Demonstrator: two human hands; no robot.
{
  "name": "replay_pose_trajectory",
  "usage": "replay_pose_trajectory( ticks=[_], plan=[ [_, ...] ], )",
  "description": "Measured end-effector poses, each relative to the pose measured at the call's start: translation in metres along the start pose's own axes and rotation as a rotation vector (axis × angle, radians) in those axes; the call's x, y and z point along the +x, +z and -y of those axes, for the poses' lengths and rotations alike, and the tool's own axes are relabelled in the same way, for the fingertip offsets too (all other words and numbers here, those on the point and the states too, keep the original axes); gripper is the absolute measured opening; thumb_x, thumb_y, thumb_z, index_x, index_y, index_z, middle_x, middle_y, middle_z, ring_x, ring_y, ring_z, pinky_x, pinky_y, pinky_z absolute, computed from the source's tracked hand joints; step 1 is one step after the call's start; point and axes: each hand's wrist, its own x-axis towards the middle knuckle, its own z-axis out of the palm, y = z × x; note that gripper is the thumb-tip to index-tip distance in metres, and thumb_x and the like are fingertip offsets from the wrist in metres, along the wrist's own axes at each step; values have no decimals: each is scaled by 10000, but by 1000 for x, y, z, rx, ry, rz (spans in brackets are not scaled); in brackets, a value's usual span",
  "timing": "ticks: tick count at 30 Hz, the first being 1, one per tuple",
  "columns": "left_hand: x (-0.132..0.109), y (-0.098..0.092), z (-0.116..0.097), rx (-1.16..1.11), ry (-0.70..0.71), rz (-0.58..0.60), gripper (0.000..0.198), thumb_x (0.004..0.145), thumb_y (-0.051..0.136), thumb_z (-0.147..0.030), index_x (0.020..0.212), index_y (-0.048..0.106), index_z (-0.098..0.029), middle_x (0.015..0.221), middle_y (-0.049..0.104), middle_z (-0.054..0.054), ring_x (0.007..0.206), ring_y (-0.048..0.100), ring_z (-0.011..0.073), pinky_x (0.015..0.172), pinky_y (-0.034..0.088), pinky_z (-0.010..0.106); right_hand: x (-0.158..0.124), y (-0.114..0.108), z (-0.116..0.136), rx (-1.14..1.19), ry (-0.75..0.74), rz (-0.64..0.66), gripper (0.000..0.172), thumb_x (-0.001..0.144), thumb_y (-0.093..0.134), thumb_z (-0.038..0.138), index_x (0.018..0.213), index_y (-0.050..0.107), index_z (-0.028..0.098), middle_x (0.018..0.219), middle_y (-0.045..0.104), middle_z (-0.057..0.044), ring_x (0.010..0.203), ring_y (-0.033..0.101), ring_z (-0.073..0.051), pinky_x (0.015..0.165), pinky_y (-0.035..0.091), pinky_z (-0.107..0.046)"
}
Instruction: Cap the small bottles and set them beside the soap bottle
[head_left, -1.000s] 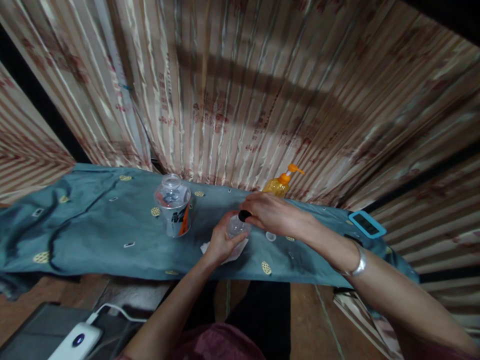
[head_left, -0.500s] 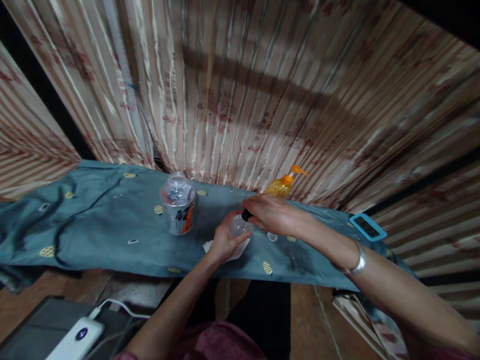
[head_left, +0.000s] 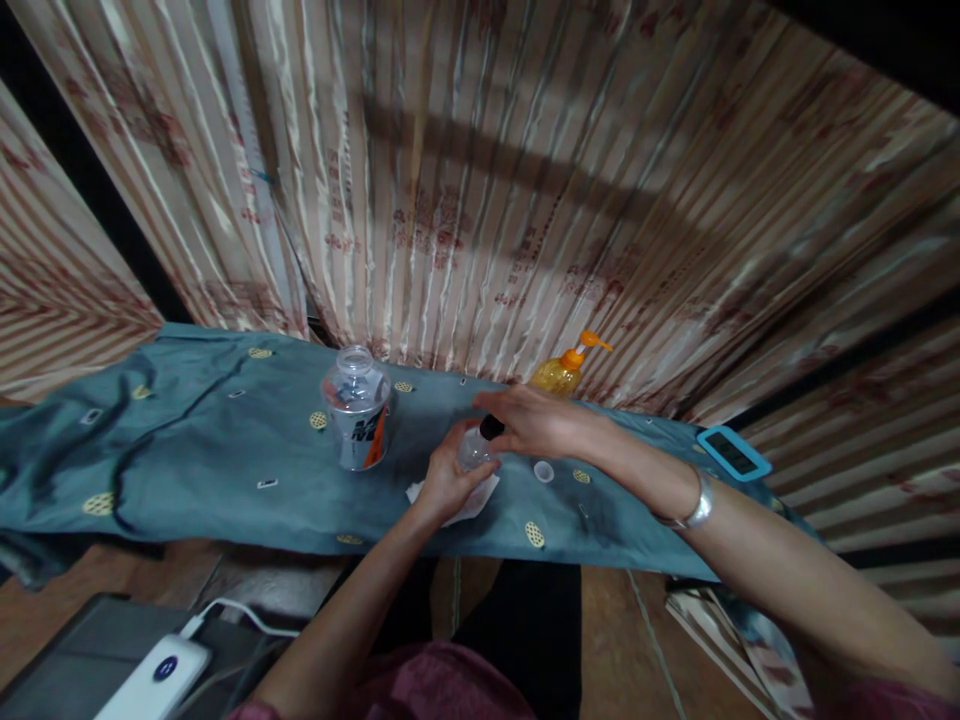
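My left hand point(head_left: 448, 478) is wrapped round a small clear bottle point(head_left: 474, 450) near the middle of the table. On top of the bottle sits a black cap point(head_left: 491, 428), with the thumb and fingers of my right hand point(head_left: 536, 420) about it. Under the left hand and bottle lies a white tissue point(head_left: 478, 500), partly covered. A small clear round lid point(head_left: 544, 471) rests on the cloth just right of the bottle. Behind my right hand stands a pump bottle point(head_left: 556, 375) of yellow liquid with an orange pump, its lower part hidden.
A clear wide jar point(head_left: 358, 410) with a grey and orange label stands uncapped to the left. Toward the right end is a blue-framed digital clock point(head_left: 733, 453). A patterned teal cloth point(head_left: 225, 450) covers the narrow table, with a striped curtain point(head_left: 450, 180) close behind it.
My right hand has shifted slightly left at the cap, and its fingers are a little more spread. The left hand and bottle have barely moved.
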Motion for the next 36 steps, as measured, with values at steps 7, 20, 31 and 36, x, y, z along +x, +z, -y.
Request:
replay_pose_trajectory(
  ticks=[7,20,31,36],
  plan=[
    [0,0,0,23,-16,-2,544,709,775,-311,1206,594,-183,1191,704,87,1105,661,278,977,494,414,0,1,-10,136,-76,31,243,851,629,93,1084,666,149,1013,718,-69,947,641,-209,765,401,-254],
    [0,0,0,13,-17,-19,533,700,776,-299,1183,591,-170,1202,695,104,1114,659,277,982,496,413,4,-2,1,-36,122,57,407,979,551,464,1011,733,102,875,734,-161,866,695,-270,654,422,-292],
    [1,0,-2,31,-2,5,525,718,772,-313,1188,582,-180,1170,705,91,1090,661,276,968,492,420,7,0,-5,-33,69,60,299,936,633,381,1038,726,116,892,732,-130,881,688,-251,656,414,-278],
    [2,1,0,40,8,0,523,720,765,-321,1190,586,-178,1175,704,91,1096,660,278,970,490,418,6,2,-6,27,34,45,205,918,647,273,1055,714,136,894,726,-98,867,676,-225,653,392,-267]
  ],
)
